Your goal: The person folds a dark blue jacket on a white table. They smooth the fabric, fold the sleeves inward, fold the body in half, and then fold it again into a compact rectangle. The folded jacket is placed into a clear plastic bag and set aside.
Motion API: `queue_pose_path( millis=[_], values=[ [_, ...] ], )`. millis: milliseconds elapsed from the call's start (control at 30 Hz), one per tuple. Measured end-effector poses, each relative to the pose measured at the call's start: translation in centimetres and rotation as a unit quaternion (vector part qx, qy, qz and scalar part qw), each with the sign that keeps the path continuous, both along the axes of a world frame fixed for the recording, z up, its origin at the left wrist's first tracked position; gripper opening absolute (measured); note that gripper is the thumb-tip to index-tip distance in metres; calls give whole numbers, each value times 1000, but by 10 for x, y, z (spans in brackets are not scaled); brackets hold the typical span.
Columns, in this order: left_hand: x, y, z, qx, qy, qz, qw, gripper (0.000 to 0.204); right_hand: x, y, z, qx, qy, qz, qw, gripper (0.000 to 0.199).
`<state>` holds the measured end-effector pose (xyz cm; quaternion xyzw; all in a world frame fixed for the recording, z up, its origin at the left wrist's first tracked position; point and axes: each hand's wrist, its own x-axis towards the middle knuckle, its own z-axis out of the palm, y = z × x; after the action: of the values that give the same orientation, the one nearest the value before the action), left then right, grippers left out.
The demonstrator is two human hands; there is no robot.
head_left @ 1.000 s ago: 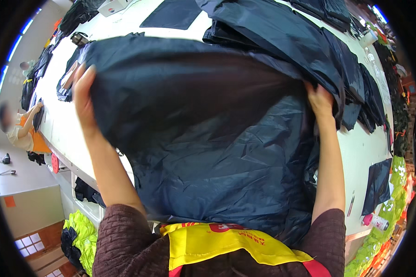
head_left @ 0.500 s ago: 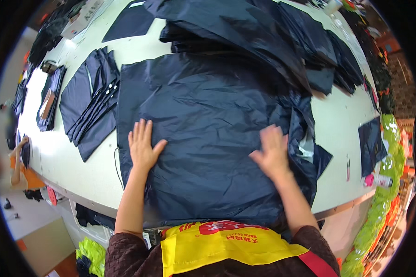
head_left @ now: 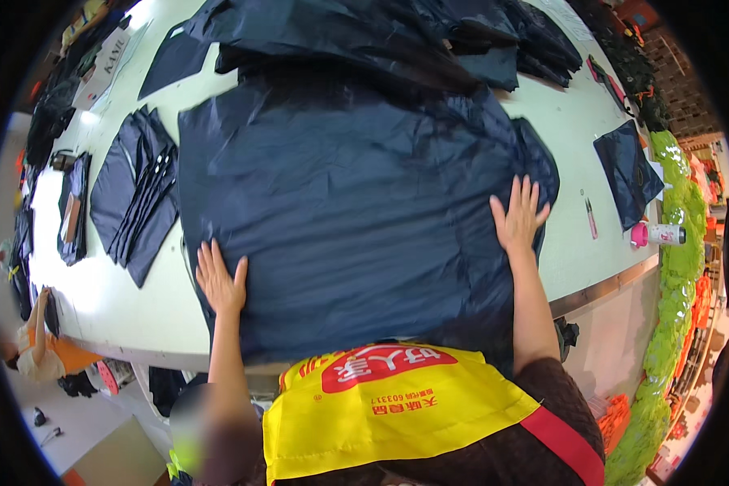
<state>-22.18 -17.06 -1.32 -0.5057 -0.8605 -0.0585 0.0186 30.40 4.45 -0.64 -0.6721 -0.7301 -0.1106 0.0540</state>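
A wide dark navy sheet of thin, slightly shiny fabric [head_left: 356, 211] lies spread before me on the pale table [head_left: 571, 271]. My left hand [head_left: 221, 279] rests flat on its near left edge, fingers apart. Toward the right edge, my right hand [head_left: 519, 217] presses flat on the cloth with its fingers spread. Neither hand grips anything. Soft creases run across the sheet, and its right side bunches into a rounded fold [head_left: 539, 154] beyond my right hand. At the far side, a heap of the same dark fabric [head_left: 324, 36] covers the sheet's far edge.
Dark cut pieces [head_left: 138, 190] lie fanned at the left, near a narrow bundle [head_left: 74, 206]. On the right are a pink-handled tool [head_left: 591, 219], a folded dark piece [head_left: 628, 174] and a bottle [head_left: 666, 235]. Yellow-green material [head_left: 664, 308] lines that side. A co-worker [head_left: 40, 348] is far left.
My hands have moved farther apart, the right one outward to the right. The cloth lies smoother, and the loose flap with a pale patch at its right no longer shows. The whole view has shifted.
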Motion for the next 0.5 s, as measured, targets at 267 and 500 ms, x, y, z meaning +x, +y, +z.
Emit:
queue_pose_path(
  millis=[267,500],
  values=[
    [52,-1,46,37,-29,-82,996,80,-20,8,39,-12,-1,-3,1000,70],
    [39,-91,14,-58,-14,-57,997,81,11,-58,-7,-88,75,-18,993,73]
  ],
)
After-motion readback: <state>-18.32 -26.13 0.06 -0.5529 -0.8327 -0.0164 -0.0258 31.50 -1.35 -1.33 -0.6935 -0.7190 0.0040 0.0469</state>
